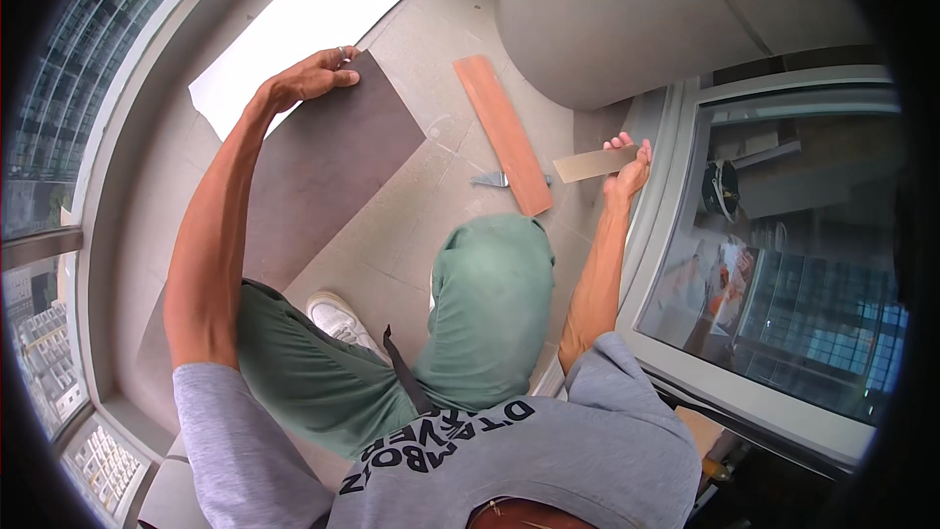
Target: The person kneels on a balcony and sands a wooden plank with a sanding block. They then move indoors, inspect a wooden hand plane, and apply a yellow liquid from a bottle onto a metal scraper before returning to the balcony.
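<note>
My left hand [319, 77], with a ring on one finger, holds the far corner of a large dark brown sheet [330, 154], thumb on top and fingers behind its edge. My right hand [630, 165] grips a short, flat tan strip [595, 164] by one end; its other end points left. Between the hands a long reddish-brown board [503, 132] lies on the tiled floor. Beneath its near part sits a metal-bladed tool [490, 179], perhaps a scraper, mostly covered by the board. The strip's free end is close to the board, apart from it.
A white sheet [316, 15] lies beyond the brown one, by the curved window ledge [158, 22]. A rounded tiled column [580, 37] stands ahead. At the right is a white-framed glass door [657, 235]. My knees and a white shoe [341, 319] are close to the brown sheet.
</note>
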Motion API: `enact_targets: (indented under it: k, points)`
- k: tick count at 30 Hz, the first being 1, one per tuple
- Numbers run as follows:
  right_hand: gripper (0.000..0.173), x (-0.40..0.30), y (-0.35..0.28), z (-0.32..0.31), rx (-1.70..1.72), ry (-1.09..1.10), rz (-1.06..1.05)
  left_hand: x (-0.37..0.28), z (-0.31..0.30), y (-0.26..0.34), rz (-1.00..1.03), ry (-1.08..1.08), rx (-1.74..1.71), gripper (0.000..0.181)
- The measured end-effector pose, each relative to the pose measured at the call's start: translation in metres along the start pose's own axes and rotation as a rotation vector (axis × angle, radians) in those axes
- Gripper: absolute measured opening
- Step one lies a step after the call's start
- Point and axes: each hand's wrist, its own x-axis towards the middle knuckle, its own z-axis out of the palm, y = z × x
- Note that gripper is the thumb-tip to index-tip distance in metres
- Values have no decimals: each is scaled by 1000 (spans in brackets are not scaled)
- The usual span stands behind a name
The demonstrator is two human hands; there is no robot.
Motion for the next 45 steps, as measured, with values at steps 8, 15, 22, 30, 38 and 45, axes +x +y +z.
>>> enact_targets:
  k: [8,15,22,30,38,45]
  points:
    - [45,-31,62,44,11,-217,366,40,10,-29,9,153,155,45]
    - [53,-54,82,115,168,-611,542,65,-2,-90,2,417,282,37]
    - [53,-68,70,149,329,-652,606,96,104,14,252,-9,333,59]
    - [52,-91,-16,153,-217,-636,146,86,209,71,407,-59,-200,79]
    - [77,-129,-120,-2,-628,-476,177,72,230,59,122,-420,-233,77]
    - [62,-225,-189,-68,-456,-154,205,107,228,-39,-197,-442,-276,62]
